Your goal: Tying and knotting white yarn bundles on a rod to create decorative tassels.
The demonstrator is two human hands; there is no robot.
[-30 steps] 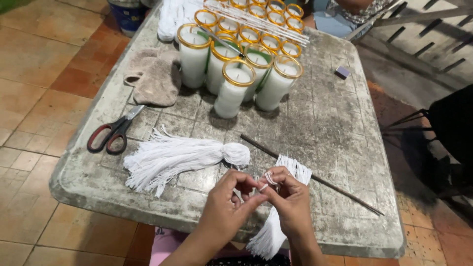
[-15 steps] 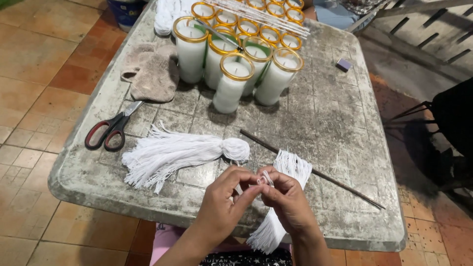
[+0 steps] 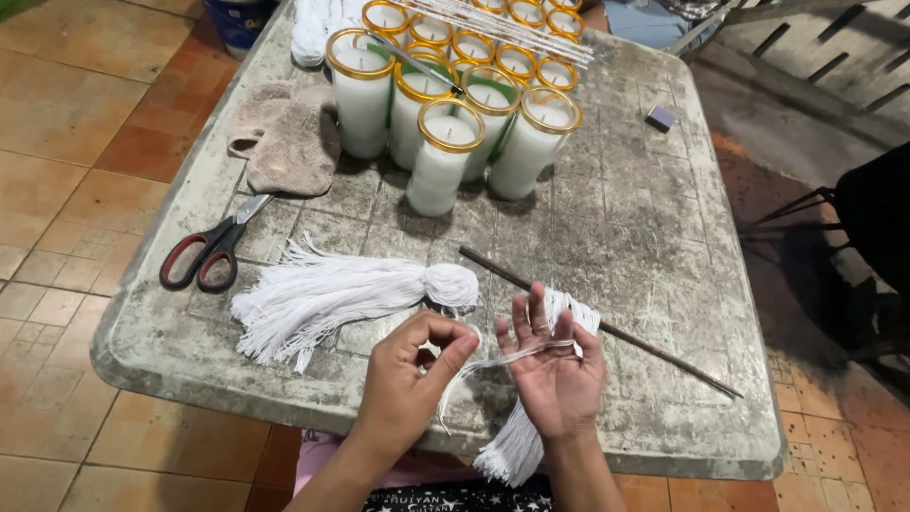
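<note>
My left hand pinches a few white strings between thumb and fingers. The strands run across to my right hand, whose palm faces up with fingers spread and the strings laid over them. Under and behind my right hand lies a loose bundle of white string that hangs over the front edge of the table. A tied white string tassel rests on the tabletop just left of my hands. A thin dark rod lies diagonally behind my right hand.
A worn grey table bears a cluster of white candles in gold-rimmed glasses, red-handled scissors, a beige cloth, a small grey block and thin sticks across the candles. Tiled floor surrounds it; dark chair at right.
My hands have drawn apart. The right hand has opened palm up, and a few strings are now stretched between it and the left hand's pinch.
</note>
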